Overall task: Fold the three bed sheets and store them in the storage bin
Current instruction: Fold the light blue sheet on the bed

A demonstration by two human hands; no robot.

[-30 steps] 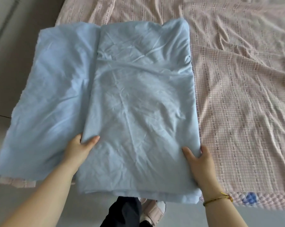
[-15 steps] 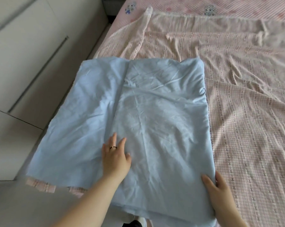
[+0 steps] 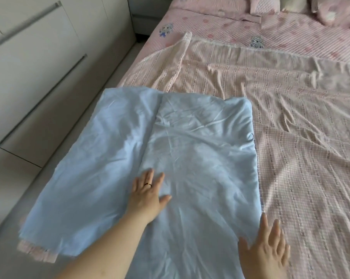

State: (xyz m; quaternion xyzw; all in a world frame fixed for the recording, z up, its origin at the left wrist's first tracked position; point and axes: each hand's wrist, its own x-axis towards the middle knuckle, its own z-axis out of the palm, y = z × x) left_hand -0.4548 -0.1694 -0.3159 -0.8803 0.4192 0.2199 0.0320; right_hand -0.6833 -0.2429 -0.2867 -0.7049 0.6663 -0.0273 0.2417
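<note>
Head view: we see a light-blue folded cotton bed sheet (image 3: 190, 158) lying mid-frame on the bed's near-left corner. Its top layer is folded over, w/ the fold edge running approx 12 to 6 o'clock and a single layer showing at 9 o'clock. Left grip (image 3: 148, 200) lies flat, fingers straight & spread, pressing the blue sheet beside that edge; a thin gold ring (image 3: 148, 184) sits on one finger. Right grip (image 3: 268, 252), at 5 o'clock, is also flat & unclenched, thumb on the blue sheet's rt edge. Beneath, and out to 3 o'clock, spreads a pink checked sheet w/ stripes (image 3: 290, 137), over a pink quilted bed cover w/ cartoon prints (image 3: 220, 31) at 12 o'clock. Pink pillows (image 3: 264, 5) at 1 o'clock; white cabinet w/ long bar handles (image 3: 39, 57) at 10 o'clock.
</note>
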